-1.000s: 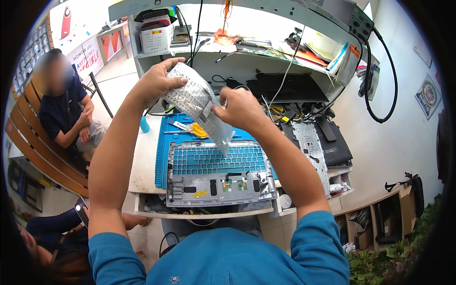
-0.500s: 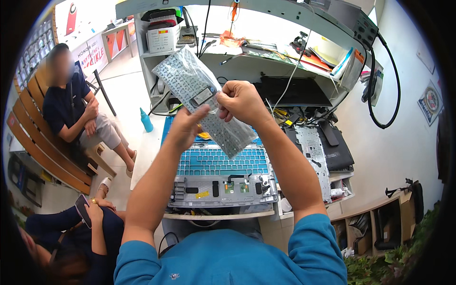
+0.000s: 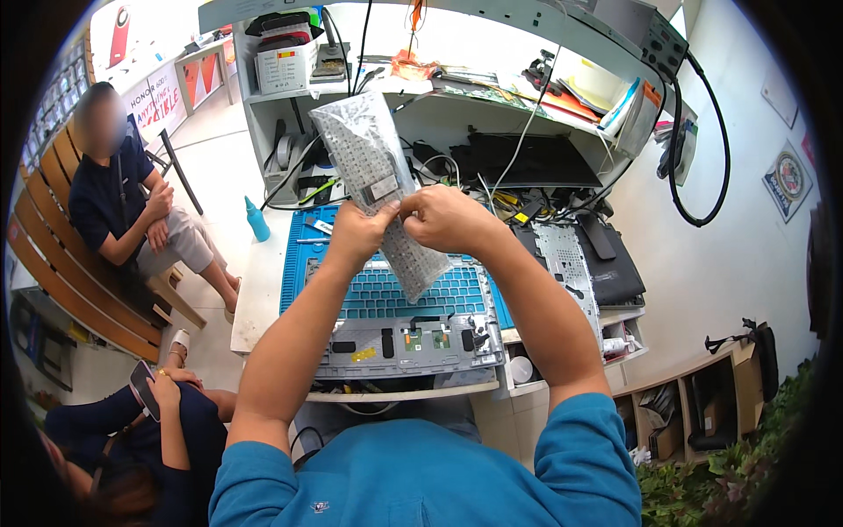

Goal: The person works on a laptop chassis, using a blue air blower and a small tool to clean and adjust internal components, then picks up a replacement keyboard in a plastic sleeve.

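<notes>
Between my hands a laptop keyboard [image 3: 356,149] in a clear plastic bag hangs tilted above the bench, its back side toward me, with a small pale label on it. My left hand [image 3: 358,233] is closed on the bag's left edge, thumb on top. My right hand [image 3: 446,218] pinches the bag at its right edge, close to the left thumb. Below lies a grey laptop palm-rest cover [image 3: 413,347] with empty key openings, through which a blue work mat [image 3: 297,263] shows. The bagged keyboard hides part of the cover.
A blue squeeze bottle [image 3: 257,221] stands at the bench's left. To the right lie a metal keyboard plate [image 3: 566,263] and a black laptop part [image 3: 615,272]. Cables and tools crowd the back under a shelf [image 3: 307,90]. Two people sit at the left.
The bagged keyboard has turned more upright. My left hand has shifted up and now grips its edge beside my right hand. The whole view has moved slightly.
</notes>
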`<state>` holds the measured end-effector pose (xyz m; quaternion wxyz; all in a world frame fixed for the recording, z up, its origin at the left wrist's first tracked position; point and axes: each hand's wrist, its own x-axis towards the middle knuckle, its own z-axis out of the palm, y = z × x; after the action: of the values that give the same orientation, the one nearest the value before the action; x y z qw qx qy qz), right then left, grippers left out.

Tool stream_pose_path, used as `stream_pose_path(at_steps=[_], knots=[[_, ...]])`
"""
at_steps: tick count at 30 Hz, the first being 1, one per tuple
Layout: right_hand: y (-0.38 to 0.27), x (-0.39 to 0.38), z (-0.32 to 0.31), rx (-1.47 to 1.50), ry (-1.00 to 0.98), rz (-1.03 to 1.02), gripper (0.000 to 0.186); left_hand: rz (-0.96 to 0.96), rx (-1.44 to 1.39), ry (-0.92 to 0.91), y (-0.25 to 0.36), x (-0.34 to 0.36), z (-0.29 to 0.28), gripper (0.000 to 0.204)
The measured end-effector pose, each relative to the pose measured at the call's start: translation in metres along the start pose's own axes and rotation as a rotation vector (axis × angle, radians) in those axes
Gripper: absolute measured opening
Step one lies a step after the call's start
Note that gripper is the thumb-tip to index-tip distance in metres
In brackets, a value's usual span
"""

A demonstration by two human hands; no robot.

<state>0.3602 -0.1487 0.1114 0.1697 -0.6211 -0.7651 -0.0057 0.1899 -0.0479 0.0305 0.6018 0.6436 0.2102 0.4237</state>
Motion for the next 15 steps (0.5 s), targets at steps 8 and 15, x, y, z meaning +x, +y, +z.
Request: stream_pose_path(at_steps=[8, 15], knots=[[0.001, 0.002, -0.013, 0.325, -0.187, 0.149, 0.014, -0.067, -0.204, -0.023, -0.012, 0.000, 0.003, 0.032], [0.001, -0.003, -0.021, 0.446, -0.250, 0.134, 0.009, -0.018, -0.180, -0.031, -0.016, -0.007, 0.004, 0.028]])
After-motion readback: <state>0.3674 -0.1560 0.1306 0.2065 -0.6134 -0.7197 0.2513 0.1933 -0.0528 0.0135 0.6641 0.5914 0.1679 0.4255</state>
